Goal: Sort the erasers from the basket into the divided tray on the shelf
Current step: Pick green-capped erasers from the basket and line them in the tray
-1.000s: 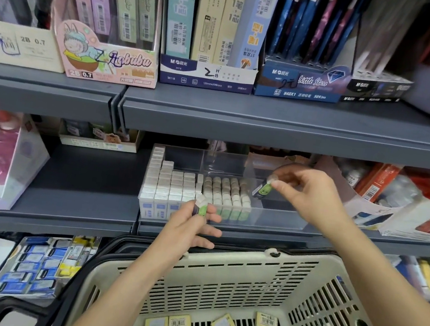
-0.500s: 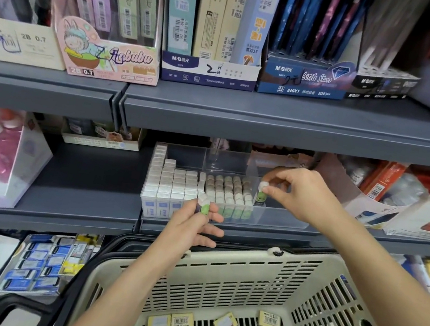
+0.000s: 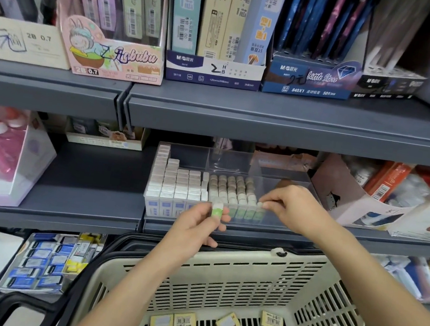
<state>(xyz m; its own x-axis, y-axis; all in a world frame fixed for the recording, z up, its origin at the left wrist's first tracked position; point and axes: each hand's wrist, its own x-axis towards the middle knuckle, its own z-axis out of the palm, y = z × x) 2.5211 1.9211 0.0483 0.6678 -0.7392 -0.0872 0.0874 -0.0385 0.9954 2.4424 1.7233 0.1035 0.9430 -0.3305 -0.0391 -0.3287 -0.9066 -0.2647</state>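
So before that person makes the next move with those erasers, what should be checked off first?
1. Placing finished: not ok, the right hand pinches the end eraser in the front row of the tray.
2. That eraser fully down: cannot tell.
3. Next one ready: ok, the left hand pinches a green eraser upright before the tray.
4. Matching kind: ok, that row shows green sleeves too.
5. Room in the middle section: ok, bare floor behind the rows.
6. Supply: ok, yellow-labelled erasers lie in the basket.
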